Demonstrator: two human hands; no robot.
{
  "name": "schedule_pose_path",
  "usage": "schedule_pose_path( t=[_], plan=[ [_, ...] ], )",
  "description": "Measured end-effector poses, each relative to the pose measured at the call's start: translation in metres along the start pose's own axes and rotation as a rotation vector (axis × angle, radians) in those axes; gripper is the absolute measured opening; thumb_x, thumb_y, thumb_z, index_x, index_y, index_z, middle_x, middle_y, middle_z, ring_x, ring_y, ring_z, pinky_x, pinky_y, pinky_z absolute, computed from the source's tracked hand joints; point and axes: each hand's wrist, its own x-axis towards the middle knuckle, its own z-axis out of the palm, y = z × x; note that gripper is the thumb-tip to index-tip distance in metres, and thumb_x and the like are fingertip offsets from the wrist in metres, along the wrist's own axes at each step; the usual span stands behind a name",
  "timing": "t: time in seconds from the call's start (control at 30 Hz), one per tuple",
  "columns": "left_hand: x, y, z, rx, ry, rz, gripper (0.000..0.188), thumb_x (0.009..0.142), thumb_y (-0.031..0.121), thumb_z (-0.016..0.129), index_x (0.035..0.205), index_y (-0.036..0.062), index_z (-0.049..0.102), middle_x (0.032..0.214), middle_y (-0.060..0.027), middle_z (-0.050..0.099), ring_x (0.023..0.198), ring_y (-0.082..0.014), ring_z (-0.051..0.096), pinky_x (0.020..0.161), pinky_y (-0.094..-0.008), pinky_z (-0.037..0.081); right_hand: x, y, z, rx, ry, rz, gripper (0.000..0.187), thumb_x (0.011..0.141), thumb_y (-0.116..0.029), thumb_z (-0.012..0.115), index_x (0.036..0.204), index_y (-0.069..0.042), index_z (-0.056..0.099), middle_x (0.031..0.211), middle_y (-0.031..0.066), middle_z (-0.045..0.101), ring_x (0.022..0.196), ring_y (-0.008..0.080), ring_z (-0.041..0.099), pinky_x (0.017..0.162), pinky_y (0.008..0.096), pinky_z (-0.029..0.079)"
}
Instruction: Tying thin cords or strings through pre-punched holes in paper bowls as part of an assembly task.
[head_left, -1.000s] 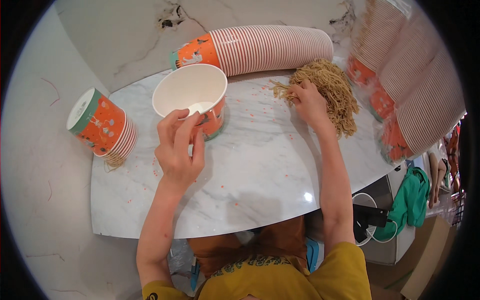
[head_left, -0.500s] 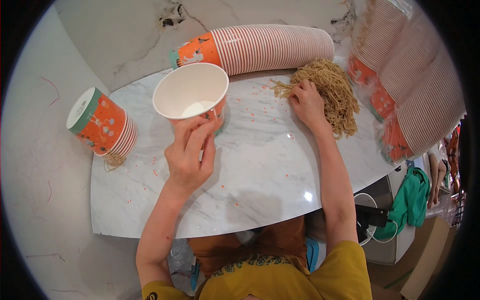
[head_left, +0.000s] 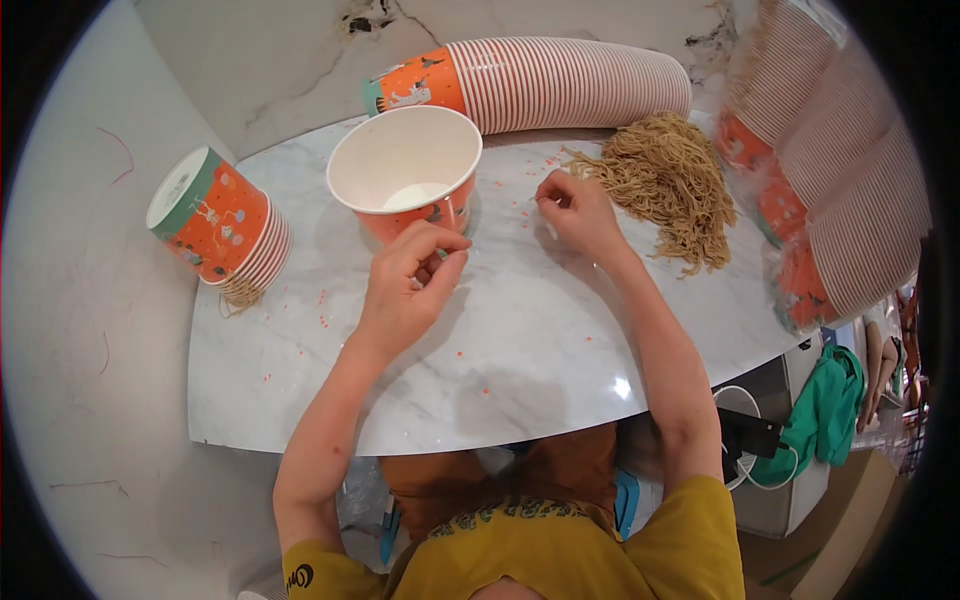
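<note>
A large open paper cup (head_left: 457, 207), orange outside and white inside, stands in front of me on the marbled table. Just before its near side is my left hand (head_left: 405, 285), fingers curled and thumb close to the index finger; whatever they hold, if anything, is too small to make out. To the cup's right, my right hand (head_left: 582, 218) is raised over the table with its fingertips pinched together. What sits in that pinch is too fine to name. Beside it lies a tangled heap of tan string (head_left: 672, 180), apart from the hand.
A long stack of nested cups (head_left: 570, 85) lies along the back wall. At the left, a shorter upside-down stack (head_left: 225, 220) has tan strands under its rim. Wrapped cup stacks (head_left: 865, 240) lean at the right. Small orange bits dot the table (head_left: 400, 410).
My right hand has left the string heap and moved left toward the cup. My left hand's fingers have curled in and drawn slightly down from the cup's rim. The whole view has shifted slightly.
</note>
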Motion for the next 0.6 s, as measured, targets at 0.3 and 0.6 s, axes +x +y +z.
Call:
schedule_pose_path(
  t=[0.3, 0.6],
  plan=[
    [-0.007, -0.010, 0.015, 0.562, 0.070, 0.268, 0.029, 0.088, 0.005, 0.070, 0.116, 0.0058, 0.067, 0.097, -0.0068, 0.065, 0.067, -0.0238, 0.067, 0.056, -0.0347, 0.052, -0.028, -0.046, 0.030, -0.154, -0.093, -0.227, 0.009, 0.084, -0.009, 0.062, 0.089, -0.002, 0.064, 0.088, 0.0164, 0.069, 0.085, 0.0373, 0.067, 0.073, 0.0499, 0.052],
    [-0.007, -0.008, 0.021, 0.734, 0.130, 0.373, 0.029, 0.086, 0.005, 0.071, 0.114, 0.0013, 0.067, 0.100, -0.0071, 0.063, 0.070, -0.0246, 0.068, 0.055, -0.0362, 0.052, -0.038, -0.070, 0.039, -0.127, -0.054, -0.435, 0.007, 0.084, -0.007, 0.066, 0.088, -0.002, 0.065, 0.084, 0.0141, 0.067, 0.080, 0.0358, 0.066, 0.066, 0.0463, 0.051]
  ],
)
